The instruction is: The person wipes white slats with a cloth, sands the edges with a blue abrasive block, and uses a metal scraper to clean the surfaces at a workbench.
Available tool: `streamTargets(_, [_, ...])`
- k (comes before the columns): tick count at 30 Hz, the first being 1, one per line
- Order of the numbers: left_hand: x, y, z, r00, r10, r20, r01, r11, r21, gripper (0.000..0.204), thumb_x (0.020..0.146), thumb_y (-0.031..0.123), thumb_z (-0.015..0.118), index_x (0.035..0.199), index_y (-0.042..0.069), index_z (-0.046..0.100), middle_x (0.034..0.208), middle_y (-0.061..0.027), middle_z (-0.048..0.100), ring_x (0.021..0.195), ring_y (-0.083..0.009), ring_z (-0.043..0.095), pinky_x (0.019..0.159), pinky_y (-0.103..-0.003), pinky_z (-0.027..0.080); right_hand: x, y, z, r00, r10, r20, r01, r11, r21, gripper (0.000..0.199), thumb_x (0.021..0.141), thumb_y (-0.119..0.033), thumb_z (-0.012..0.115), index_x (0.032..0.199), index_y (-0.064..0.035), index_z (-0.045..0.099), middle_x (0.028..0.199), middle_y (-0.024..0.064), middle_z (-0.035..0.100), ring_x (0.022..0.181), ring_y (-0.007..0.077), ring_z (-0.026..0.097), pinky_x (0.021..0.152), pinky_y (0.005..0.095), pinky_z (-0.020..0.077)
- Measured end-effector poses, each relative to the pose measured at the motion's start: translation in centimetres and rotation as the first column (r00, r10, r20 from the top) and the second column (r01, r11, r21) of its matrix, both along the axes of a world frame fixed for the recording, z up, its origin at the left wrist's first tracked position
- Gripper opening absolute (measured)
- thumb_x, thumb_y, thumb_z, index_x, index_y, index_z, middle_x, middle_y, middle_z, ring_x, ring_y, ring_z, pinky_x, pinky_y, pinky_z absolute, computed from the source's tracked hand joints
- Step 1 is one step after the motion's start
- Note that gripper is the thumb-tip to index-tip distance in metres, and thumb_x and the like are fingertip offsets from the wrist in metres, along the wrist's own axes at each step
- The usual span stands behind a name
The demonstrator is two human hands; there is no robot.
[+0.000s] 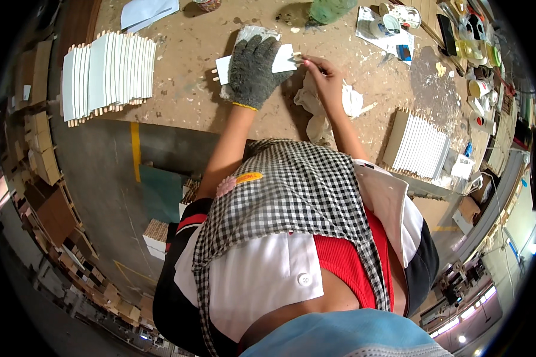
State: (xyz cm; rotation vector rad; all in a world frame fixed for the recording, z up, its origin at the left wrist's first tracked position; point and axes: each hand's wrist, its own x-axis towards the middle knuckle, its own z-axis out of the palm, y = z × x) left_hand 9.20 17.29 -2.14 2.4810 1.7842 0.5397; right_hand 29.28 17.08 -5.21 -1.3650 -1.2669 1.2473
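Observation:
A narrow white board [284, 58] with short wooden pegs at its ends lies crosswise on a whitish pad [258, 31] on the worktable. My left hand [253, 70], in a dark grey knit glove, lies flat over the board with its fingers stretched out. Bare and pinched closed, my right hand [327, 82] is at the board's right end, by the pegs. What its fingertips hold there is too small to make out. Crumpled white cloth [352, 101] lies beneath and beside the right hand.
Many similar white boards stand in a row [110, 74] at the left of the brown, paint-spotted table [184, 101]. Another stack of boards [415, 146] sits near the right front edge. Paper sheets [149, 12], a green container [332, 9], a white cup [386, 25] and several bottles line the far side.

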Motion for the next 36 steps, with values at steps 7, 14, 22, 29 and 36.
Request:
streamTargets(7, [0.2, 0.0, 0.0, 1.000, 0.007, 0.021, -0.008, 0.999, 0.039, 0.070, 0.081, 0.054, 0.074, 0.130, 0.005, 0.062, 0.130, -0.0149, 0.064, 0.124, -0.0327, 0.057, 0.111, -0.049, 0.038, -0.1, 0.0, 0.1, 0.966, 0.035, 0.257, -0.081, 0.982, 0.171, 0.019, 0.087, -0.017, 0.077, 0.104, -0.0097, 0.079, 0.083, 0.0089, 0.069, 0.077, 0.0214, 0.061, 0.069, 0.0319, 0.0469])
streamTargets(14, [-0.1, 0.1, -0.5, 0.999, 0.003, 0.038, -0.005, 0.999, 0.053, 0.070, 0.080, 0.055, 0.074, 0.128, 0.005, 0.064, 0.129, -0.0154, 0.065, 0.123, -0.0340, 0.058, 0.110, -0.049, 0.039, 0.4, 0.4, -0.6, 0.951, 0.072, 0.299, -0.130, 0.976, 0.177, 0.017, 0.092, -0.011, 0.072, 0.108, -0.0065, 0.078, 0.094, 0.0076, 0.072, 0.085, 0.0154, 0.066, 0.075, 0.0276, 0.0508])
streamTargets(22, [0.0, 0.1, -0.3, 1.000, -0.010, 0.019, 0.010, 0.999, 0.031, 0.069, 0.080, 0.055, 0.074, 0.128, 0.006, 0.064, 0.131, -0.0142, 0.064, 0.125, -0.0344, 0.056, 0.111, -0.049, 0.039, -1.8, 1.0, -1.3, 0.967, -0.137, -0.215, 0.145, 0.989, 0.020, 0.016, 0.091, -0.012, 0.073, 0.104, -0.0086, 0.079, 0.089, 0.0078, 0.073, 0.082, 0.0181, 0.064, 0.072, 0.0310, 0.0500])
streamTargets(29, [-0.2, 0.1, -0.9, 1.000, -0.002, 0.008, 0.001, 1.000, 0.013, 0.068, 0.081, 0.054, 0.074, 0.131, 0.009, 0.062, 0.135, -0.0121, 0.062, 0.128, -0.0345, 0.053, 0.112, -0.050, 0.036, 0.3, 0.0, 0.4, 0.962, 0.059, 0.268, -0.106, 0.981, 0.165, 0.018, 0.089, -0.020, 0.075, 0.106, -0.0154, 0.080, 0.085, 0.0037, 0.071, 0.079, 0.0196, 0.061, 0.075, 0.0331, 0.0433])
streamTargets(36, [0.0, 0.0, -0.5, 1.000, -0.007, -0.008, 0.007, 1.000, 0.008, 0.068, 0.083, 0.054, 0.072, 0.133, 0.009, 0.061, 0.136, -0.0116, 0.061, 0.129, -0.0337, 0.053, 0.114, -0.050, 0.035, -0.2, -0.1, -0.1, 0.903, 0.021, 0.430, -0.132, 0.964, 0.230, 0.015, 0.088, -0.023, 0.076, 0.102, -0.0199, 0.081, 0.083, 0.0021, 0.067, 0.081, 0.0199, 0.056, 0.079, 0.0368, 0.0346])
